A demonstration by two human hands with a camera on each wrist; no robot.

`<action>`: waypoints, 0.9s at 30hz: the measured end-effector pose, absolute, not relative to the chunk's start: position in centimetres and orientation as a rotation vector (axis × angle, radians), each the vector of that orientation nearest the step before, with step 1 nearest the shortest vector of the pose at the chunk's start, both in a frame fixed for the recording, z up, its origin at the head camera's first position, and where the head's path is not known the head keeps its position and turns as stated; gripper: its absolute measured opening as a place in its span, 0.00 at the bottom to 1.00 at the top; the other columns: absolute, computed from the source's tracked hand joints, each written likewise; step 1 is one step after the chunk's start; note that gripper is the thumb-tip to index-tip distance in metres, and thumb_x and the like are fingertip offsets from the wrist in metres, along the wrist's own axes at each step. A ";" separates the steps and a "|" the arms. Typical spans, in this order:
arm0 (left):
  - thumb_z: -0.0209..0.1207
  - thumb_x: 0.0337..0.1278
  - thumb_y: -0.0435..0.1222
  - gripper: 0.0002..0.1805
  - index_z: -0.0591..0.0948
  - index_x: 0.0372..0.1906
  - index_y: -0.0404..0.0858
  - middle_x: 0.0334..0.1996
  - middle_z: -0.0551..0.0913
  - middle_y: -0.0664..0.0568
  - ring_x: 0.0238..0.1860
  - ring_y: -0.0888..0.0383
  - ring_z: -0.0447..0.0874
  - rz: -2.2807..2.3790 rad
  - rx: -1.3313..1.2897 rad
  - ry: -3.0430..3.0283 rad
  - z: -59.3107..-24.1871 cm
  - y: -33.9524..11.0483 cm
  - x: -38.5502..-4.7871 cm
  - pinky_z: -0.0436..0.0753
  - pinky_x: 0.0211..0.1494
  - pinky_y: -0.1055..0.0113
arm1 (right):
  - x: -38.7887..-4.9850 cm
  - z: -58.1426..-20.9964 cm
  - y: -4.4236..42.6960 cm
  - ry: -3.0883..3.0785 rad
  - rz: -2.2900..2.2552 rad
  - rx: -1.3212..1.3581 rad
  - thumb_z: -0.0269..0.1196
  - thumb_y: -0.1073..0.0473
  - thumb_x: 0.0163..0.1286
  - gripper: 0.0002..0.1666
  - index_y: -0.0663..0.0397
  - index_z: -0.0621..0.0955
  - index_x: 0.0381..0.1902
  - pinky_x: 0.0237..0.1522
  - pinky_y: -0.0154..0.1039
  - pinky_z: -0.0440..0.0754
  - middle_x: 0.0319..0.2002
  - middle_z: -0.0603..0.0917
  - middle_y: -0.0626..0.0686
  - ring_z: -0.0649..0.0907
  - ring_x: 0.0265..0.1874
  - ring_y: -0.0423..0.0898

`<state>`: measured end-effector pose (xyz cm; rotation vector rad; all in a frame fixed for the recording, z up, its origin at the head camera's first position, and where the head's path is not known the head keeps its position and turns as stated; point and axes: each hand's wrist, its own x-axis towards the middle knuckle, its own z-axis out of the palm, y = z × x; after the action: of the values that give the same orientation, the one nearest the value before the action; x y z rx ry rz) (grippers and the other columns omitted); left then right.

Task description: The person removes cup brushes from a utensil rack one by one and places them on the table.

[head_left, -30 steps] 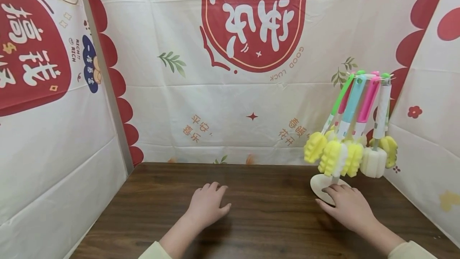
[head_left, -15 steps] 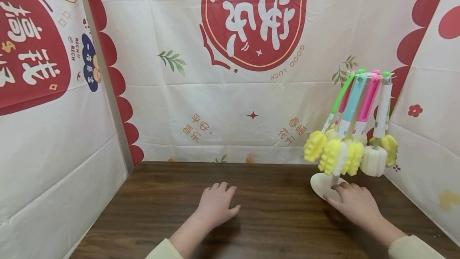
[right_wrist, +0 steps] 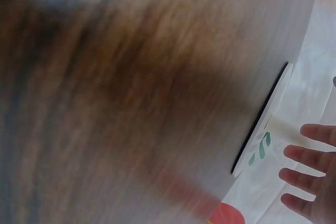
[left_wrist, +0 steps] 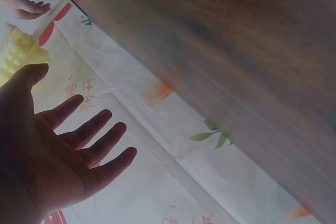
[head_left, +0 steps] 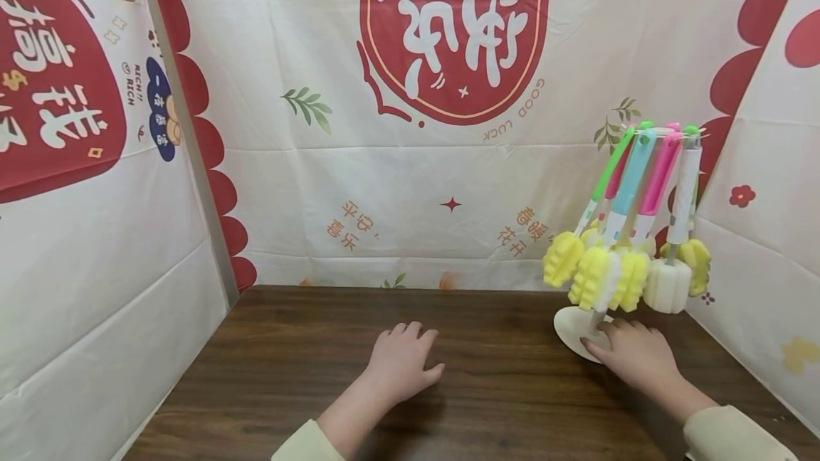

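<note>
In the head view a white stand [head_left: 572, 334] is on the right of the brown table, hung with several sponge brushes with yellow [head_left: 592, 279] and white heads [head_left: 668, 286] and coloured handles. My right hand [head_left: 638, 358], fingers spread, is at the near right side of the stand's base, overlapping its edge; contact cannot be told. In the right wrist view the fingers of that hand [right_wrist: 315, 174] are apart, near the thin round base [right_wrist: 262, 119]. My left hand [head_left: 400, 365] hovers over the middle of the table, holding nothing; its spread fingers show in the left wrist view [left_wrist: 68, 150].
A dark wooden table [head_left: 288, 347] fills the lower view. Printed cloth walls [head_left: 410, 183] stand behind it and on both sides, with red scalloped edging [head_left: 221, 192]. Light sleeves cover both forearms.
My left hand has moved to the right over the table. The right hand has shifted slightly right, and the stand with its brushes stays in nearly the same place.
</note>
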<state>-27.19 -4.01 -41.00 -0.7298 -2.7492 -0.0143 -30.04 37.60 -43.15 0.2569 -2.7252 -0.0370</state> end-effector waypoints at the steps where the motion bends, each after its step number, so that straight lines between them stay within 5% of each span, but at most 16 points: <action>1: 0.57 0.60 0.58 0.29 0.77 0.61 0.48 0.54 0.78 0.49 0.53 0.50 0.77 -0.019 -0.733 -2.746 -41.0 -3.9 -27.2 0.78 0.49 0.52 | -30.1 -43.2 37.7 -2.727 -0.034 0.255 0.63 0.37 0.63 0.28 0.57 0.84 0.41 0.25 0.56 0.74 0.34 0.83 0.55 0.81 0.28 0.57; 16: 0.57 0.60 0.58 0.29 0.77 0.61 0.48 0.54 0.78 0.49 0.53 0.50 0.77 -0.058 -0.741 -2.736 -40.7 -3.3 -27.3 0.78 0.51 0.51 | -31.3 -43.2 39.1 -2.790 0.058 0.177 0.58 0.32 0.65 0.37 0.62 0.82 0.49 0.32 0.63 0.74 0.42 0.83 0.63 0.81 0.38 0.65; 27: 0.58 0.60 0.58 0.29 0.77 0.61 0.47 0.54 0.78 0.49 0.53 0.50 0.77 -0.091 -0.707 -2.755 -40.0 -3.7 -27.4 0.78 0.50 0.52 | -32.1 -42.9 39.4 -2.832 0.183 0.140 0.53 0.31 0.69 0.42 0.67 0.75 0.56 0.29 0.62 0.75 0.41 0.82 0.68 0.81 0.32 0.66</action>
<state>-27.39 -3.74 -40.04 -0.7071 -2.7548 -0.0915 -32.07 39.39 -42.95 0.1404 -2.8318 0.1826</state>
